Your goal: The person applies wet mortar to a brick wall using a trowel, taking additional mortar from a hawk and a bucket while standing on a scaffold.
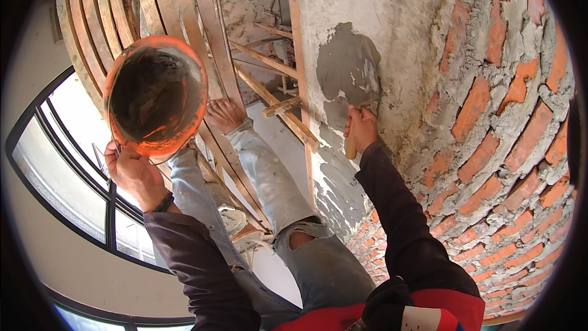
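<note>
The pan [156, 95] sits left in the left hand [131, 171]. The trowel [349, 73] lies right against the wall [404, 37], above the right hand [361, 127]. The ladder [208, 43] stands between them.

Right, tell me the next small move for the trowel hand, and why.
Probably sweep the right hand upward, dragging the grey mortar-loaded steel trowel across the pale plastered wall: the blade lies flat against it with wet mortar still heaped, while the left hand holds the orange round mortar pan ready.

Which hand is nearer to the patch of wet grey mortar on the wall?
Right. The right hand is just below the wet grey mortar patch, gripping a wooden trowel handle; the left hand is far left, holding an orange bowl.
</note>
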Motion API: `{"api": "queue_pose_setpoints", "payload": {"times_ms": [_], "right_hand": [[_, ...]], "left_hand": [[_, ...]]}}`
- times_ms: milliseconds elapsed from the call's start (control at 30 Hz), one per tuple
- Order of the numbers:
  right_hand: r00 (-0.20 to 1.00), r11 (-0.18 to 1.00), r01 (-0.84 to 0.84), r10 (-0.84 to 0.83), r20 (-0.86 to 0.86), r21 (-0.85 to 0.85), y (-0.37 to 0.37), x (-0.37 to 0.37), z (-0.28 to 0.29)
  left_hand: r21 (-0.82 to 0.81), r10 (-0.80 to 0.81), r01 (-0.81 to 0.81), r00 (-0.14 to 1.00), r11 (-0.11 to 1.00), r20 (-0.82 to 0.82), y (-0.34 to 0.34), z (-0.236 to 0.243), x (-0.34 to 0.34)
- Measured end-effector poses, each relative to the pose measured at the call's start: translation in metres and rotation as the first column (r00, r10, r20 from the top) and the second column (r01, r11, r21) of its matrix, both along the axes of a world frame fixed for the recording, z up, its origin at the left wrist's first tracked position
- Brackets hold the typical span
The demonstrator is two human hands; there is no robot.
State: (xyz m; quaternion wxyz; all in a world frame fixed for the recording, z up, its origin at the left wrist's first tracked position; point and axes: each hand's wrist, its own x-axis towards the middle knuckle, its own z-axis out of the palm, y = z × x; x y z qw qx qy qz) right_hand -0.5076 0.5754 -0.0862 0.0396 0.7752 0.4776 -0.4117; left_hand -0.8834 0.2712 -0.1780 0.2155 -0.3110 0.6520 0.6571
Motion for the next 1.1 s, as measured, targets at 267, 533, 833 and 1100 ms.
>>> {"api": "queue_pose_setpoints", "payload": {"times_ms": [267,533,833,1100], "right_hand": [[0.994,0.992,0.079,-0.072,-0.083,0.094,-0.009,0.015,0.054],[0.99,0.946,0.14,-0.138,-0.029,0.293,-0.095,0.057,0.062],[0.792,0.79,-0.519,0.301,0.531,0.326,-0.016,-0.028,-0.065],[0.982,0.874,-0.187,0.154,0.11,0.448,0.003,-0.035,-0.016]], "left_hand": [[-0.013,0.002,-0.002,0.999,1.0,-0.032,0.007,0.006,0.003],[-0.067,0.063,-0.062,0.998,0.996,0.02,0.022,0.015,0.003],[-0.013,0.027,-0.028,0.999,1.0,-0.018,0.025,0.009,0.006],[-0.032,-0.027,0.026,1.0,0.999,-0.006,0.032,0.017,0.009]]}}
